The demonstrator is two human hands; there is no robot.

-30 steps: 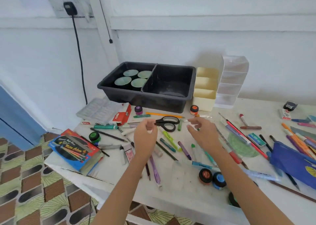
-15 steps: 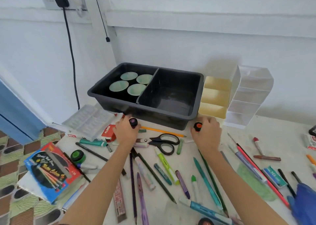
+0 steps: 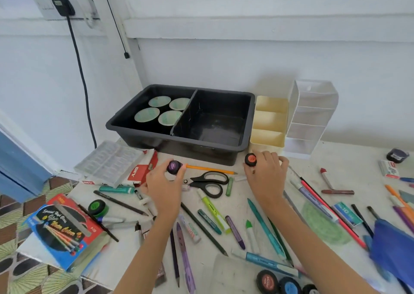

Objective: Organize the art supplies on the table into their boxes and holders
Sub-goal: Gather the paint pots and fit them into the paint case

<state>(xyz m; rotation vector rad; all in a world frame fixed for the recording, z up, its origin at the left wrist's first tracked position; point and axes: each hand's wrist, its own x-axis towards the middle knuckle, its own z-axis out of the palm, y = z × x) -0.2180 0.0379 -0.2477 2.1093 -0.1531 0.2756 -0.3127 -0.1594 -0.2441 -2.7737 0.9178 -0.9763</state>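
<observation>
Head view. Step in hand: picking up small paint pots, two at once. Left hand (image 3: 164, 188) grasps a purple-lidded paint pot (image 3: 174, 167) with curled fingers, just near of the black divided tub (image 3: 251, 114). Right hand (image 3: 266, 175) grasps an orange-lidded paint pot (image 3: 250, 159) at its fingertips, just near of the cream three-slot holder (image 3: 268, 137). Can't tell if either pot is lifted or resting on the counter (image 3: 358, 157); the hands hide the bases.

The tub's left compartment holds four round pale-green discs (image 3: 159, 101), possibly pot tops. Judgement: the pots likely go into the tub. Next move calls for lifting both over the near rim, setting them down upright, and keeping wrists above the black scissors (image 3: 210, 181) and orange pencil (image 3: 210, 170) lying between the hands. Task is early; most supplies are loose.

Surface: a pale counter strewn with pens, pencils, crayons and markers. Green-lidded pot (image 3: 97, 207) lies left; red-lidded pot (image 3: 267, 280) and blue-lidded pot (image 3: 289, 286) sit at the near edge. Watercolour box (image 3: 62, 228) overhangs the near-left corner. Clear palette tray (image 3: 109, 161) lies left of the tub, clear tiered organiser (image 3: 313, 114) stands right of the cream holder, and a blue pouch (image 3: 394, 255) lies near right.

Room: white wall, wall socket with black plug (image 3: 62, 2) and cable far left, patterned floor tiles (image 3: 9, 249) below left.
</observation>
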